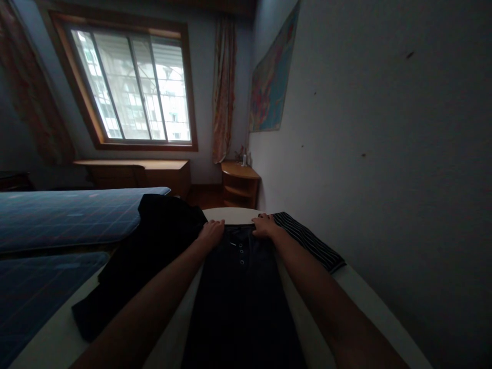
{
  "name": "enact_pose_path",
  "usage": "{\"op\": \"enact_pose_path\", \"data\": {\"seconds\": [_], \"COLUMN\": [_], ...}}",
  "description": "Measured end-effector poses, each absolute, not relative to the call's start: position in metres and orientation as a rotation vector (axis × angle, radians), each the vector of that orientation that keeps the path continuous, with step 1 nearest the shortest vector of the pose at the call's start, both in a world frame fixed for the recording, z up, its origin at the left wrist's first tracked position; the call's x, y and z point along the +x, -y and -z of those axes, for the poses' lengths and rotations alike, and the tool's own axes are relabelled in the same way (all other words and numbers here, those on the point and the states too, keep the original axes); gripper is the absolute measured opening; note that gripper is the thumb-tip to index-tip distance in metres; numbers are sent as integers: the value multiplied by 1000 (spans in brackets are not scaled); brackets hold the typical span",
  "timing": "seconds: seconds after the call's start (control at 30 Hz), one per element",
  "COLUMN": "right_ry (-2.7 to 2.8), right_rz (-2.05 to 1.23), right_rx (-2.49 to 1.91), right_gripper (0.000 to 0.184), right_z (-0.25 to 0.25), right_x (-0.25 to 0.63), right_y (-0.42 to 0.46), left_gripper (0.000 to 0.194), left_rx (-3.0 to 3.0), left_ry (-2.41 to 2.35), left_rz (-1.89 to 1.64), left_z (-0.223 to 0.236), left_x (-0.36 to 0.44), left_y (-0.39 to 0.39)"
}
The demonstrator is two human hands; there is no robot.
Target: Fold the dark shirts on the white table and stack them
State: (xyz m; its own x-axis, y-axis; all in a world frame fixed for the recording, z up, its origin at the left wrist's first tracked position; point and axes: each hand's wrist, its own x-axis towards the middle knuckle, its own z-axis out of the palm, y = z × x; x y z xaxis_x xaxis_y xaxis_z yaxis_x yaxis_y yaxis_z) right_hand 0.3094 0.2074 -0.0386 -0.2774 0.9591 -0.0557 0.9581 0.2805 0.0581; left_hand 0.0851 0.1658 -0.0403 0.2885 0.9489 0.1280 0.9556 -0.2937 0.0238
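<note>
A pair of dark trousers [242,297] lies lengthwise on a pale table [232,215], its waistband at the far end and metal button rings down the front. My left hand [212,232] rests on the left corner of the waistband, palm down, fingers stretched forward. On the right corner lies my right hand [264,226], its fingers spread over the cloth. What is under both palms is hidden. A black garment [154,246] lies bunched to the left of the trousers. Beyond my right forearm is a folded black-and-white striped garment [309,241].
Blue plaid mattresses [69,218] lie to the left of the table. A white wall [369,205] runs close along the right. At the back stand a wooden desk [165,174] under the window [134,87] and a corner shelf [240,171] with small items on top.
</note>
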Motion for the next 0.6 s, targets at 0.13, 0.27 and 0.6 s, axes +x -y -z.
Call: {"op": "enact_pose_path", "data": {"seconds": [0.13,0.27,0.6], "right_ry": [-2445,-2427,-2440], "right_rz": [-28,-55,-156], "right_rx": [1818,1822,1813], "right_gripper": [50,43,42], "right_z": [39,37,28], "right_x": [313,315,308], "right_y": [-210,-209,-194], "left_gripper": [36,36,36], "left_rx": [-2443,-2444,-2535], "left_ry": [1937,2028,2069], "left_rz": [4,-87,-102], "left_z": [47,50,44], "left_x": [88,88,83], "left_y": [-185,-201,-213]}}
